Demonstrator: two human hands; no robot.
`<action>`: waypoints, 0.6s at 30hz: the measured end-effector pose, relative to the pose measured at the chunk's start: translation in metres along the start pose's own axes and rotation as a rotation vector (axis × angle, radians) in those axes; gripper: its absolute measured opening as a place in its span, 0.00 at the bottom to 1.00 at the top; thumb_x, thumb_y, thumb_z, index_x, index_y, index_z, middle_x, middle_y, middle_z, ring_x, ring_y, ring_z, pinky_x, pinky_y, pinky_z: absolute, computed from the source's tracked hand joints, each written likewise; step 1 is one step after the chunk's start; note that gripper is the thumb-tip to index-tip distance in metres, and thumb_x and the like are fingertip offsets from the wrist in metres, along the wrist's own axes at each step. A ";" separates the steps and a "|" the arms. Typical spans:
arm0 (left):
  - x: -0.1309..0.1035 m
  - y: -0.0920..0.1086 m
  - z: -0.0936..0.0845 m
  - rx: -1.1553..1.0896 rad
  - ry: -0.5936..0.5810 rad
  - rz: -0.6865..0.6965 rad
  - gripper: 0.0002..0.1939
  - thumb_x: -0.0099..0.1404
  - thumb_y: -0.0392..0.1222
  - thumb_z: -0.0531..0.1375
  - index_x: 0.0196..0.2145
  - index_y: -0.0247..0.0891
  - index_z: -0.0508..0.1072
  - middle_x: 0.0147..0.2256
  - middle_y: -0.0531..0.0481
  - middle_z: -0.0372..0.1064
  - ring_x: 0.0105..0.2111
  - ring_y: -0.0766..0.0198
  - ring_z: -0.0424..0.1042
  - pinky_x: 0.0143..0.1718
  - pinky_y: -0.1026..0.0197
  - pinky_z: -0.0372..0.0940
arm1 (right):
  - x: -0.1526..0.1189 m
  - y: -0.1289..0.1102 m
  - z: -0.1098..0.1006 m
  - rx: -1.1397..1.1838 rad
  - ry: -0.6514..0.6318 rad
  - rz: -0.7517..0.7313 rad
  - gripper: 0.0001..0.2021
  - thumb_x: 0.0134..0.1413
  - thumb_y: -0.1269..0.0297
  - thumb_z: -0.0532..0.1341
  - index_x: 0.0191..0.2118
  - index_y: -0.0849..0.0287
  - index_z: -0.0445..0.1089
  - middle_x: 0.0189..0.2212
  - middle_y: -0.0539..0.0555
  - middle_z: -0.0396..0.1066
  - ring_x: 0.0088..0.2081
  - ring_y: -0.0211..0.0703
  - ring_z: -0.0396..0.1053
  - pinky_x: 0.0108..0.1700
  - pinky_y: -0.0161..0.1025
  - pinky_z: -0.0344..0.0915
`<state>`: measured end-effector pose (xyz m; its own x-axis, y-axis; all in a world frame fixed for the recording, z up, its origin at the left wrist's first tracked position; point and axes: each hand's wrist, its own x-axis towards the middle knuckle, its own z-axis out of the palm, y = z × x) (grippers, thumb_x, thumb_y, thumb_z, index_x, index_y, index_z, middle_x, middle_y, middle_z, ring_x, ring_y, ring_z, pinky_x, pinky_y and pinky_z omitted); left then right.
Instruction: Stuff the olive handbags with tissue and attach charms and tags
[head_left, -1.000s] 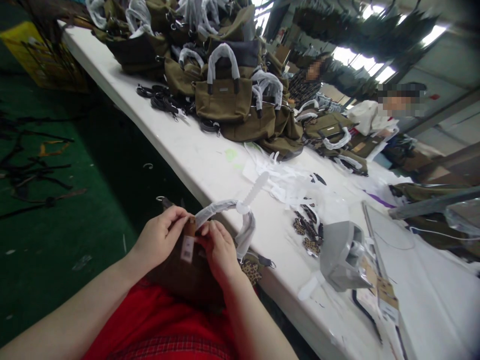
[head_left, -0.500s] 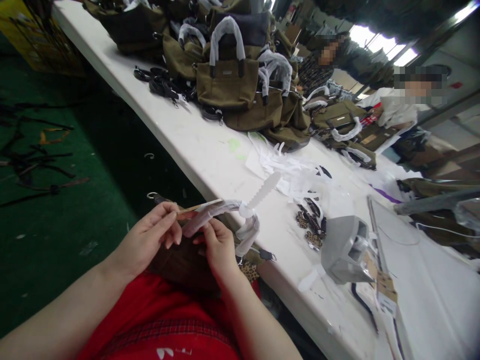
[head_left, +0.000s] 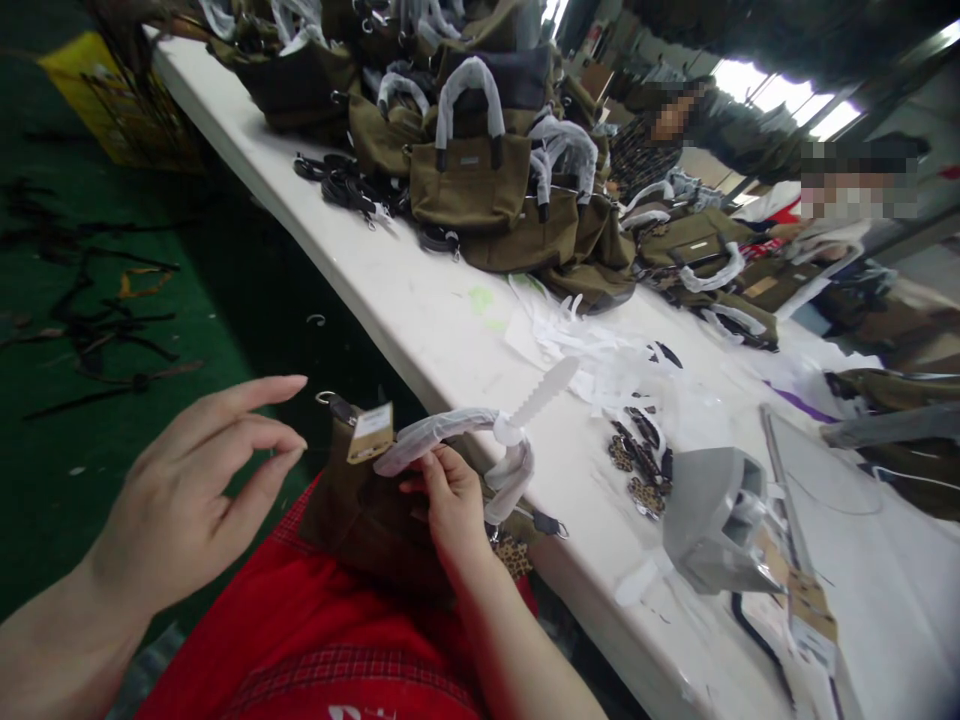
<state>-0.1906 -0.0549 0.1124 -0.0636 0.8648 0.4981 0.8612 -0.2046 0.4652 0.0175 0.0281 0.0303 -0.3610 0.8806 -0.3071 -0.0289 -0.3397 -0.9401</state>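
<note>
An olive-brown handbag [head_left: 352, 520] rests against my lap at the table's edge. Its handle [head_left: 442, 428] is wrapped in clear plastic, with a white serrated strip [head_left: 551, 390] fastened round it. My right hand [head_left: 454, 500] is closed on the near end of the wrapped handle, thumb on top. A brown card tag with a white label [head_left: 371, 433] hangs beside the handle, touched by neither hand. My left hand [head_left: 202, 490] is in the air left of the bag, fingers apart and holding nothing. A leopard-print piece [head_left: 514, 555] shows at the bag's right side.
Several olive handbags with wrapped handles [head_left: 469, 185] are piled along the far side of the white table [head_left: 420, 310]. Black straps [head_left: 349, 190], white strips [head_left: 592, 340], leopard-print pieces [head_left: 637, 460] and a grey tape dispenser [head_left: 705, 520] lie nearer. Two people are in the background.
My left hand has let go of the card tag and moved left, its fingers spreading. The tag now hangs free with its label showing. My right hand still grips the handle.
</note>
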 end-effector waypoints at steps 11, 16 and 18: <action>0.003 0.010 0.043 -0.382 -0.327 -0.027 0.11 0.73 0.36 0.47 0.49 0.42 0.63 0.57 0.49 0.67 0.58 0.63 0.65 0.65 0.55 0.50 | -0.010 -0.006 0.002 -0.046 0.034 -0.036 0.17 0.59 0.49 0.58 0.41 0.58 0.74 0.31 0.53 0.73 0.26 0.37 0.68 0.20 0.27 0.57; 0.007 0.008 0.044 -0.447 -0.225 -0.174 0.06 0.72 0.40 0.51 0.40 0.41 0.66 0.48 0.50 0.69 0.48 0.64 0.69 0.49 0.63 0.63 | -0.017 -0.006 -0.004 -0.105 0.272 -0.296 0.16 0.63 0.54 0.56 0.39 0.59 0.75 0.27 0.52 0.69 0.24 0.36 0.63 0.24 0.32 0.61; 0.007 0.007 0.045 -0.463 -0.228 -0.256 0.06 0.71 0.43 0.53 0.38 0.41 0.68 0.43 0.50 0.70 0.43 0.63 0.70 0.45 0.63 0.64 | -0.024 -0.010 -0.006 -0.117 0.242 -0.364 0.15 0.65 0.55 0.54 0.39 0.59 0.75 0.28 0.53 0.71 0.25 0.36 0.64 0.25 0.33 0.62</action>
<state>-0.1623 -0.0300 0.0865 -0.0867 0.9797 0.1805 0.5190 -0.1103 0.8476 0.0320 0.0122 0.0467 -0.1185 0.9924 0.0336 -0.0031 0.0335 -0.9994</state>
